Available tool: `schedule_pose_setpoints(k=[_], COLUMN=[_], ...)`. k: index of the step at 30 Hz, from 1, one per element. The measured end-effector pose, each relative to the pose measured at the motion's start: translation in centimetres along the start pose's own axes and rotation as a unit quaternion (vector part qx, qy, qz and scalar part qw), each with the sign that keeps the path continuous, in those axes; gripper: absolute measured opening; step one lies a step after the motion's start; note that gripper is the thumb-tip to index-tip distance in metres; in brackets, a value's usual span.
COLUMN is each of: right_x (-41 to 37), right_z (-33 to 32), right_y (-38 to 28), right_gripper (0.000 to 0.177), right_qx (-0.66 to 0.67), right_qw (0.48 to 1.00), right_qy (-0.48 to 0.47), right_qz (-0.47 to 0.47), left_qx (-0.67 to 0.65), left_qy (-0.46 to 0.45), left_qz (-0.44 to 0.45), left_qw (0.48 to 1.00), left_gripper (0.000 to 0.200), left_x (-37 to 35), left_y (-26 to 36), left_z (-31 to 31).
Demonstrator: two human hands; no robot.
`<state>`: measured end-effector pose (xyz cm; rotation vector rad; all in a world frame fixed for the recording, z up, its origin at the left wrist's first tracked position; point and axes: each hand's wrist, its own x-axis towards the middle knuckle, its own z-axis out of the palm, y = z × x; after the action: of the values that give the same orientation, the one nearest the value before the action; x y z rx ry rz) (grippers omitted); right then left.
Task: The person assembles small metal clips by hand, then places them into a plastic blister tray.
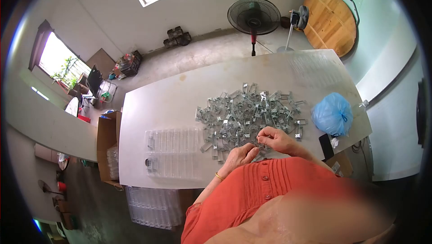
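Both my hands are close together at the near edge of a pile of small metal and clear-looking parts [252, 113]; their exact kind is too small to tell. My left hand [242, 156], with a bracelet at the wrist, has its fingers curled inward. Thumb and forefinger of my right hand [276, 140] are pinched just above it. Whatever sits between the fingertips is too small or hidden to name. To the left lies a clear plastic tray [180, 154] with long slots, and a few small parts lie at its left end.
A blue plastic bag [333, 114] and a black phone [325, 147] lie on the table [153, 104] at right. An open cardboard box [108, 140] stands at its left side, with clear trays [155, 208] below the near edge. A fan [253, 16] stands beyond.
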<state>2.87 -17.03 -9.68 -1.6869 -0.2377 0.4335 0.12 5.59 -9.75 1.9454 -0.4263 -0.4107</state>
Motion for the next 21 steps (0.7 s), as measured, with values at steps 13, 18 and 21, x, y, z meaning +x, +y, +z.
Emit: schedule_pose_setpoints(k=[13,18,21], right_x=[-0.7,-1.1,-0.9], right_z=[-1.5,2.0,2.6], right_y=[-3.7,-4.3,-3.6], right_gripper=[0.015,0.01,0.01], right_qx=[0.08,0.08,0.081], right_qw=[0.99,0.995,0.996], right_qy=[0.114,0.049,0.042], right_qz=[0.026,0.042,0.009], left_qx=[-0.332,-0.422,-0.396], left_qy=[0.068,0.073,0.069], left_qz=[-0.112,-0.121,-0.101], left_qw=[0.934,0.895,0.91], left_gripper=[0.046,0.053,0.053], left_x=[1.3,1.3,1.2], left_y=[-0.9,0.4,0.5], left_z=[-1.3,-0.8,-0.3])
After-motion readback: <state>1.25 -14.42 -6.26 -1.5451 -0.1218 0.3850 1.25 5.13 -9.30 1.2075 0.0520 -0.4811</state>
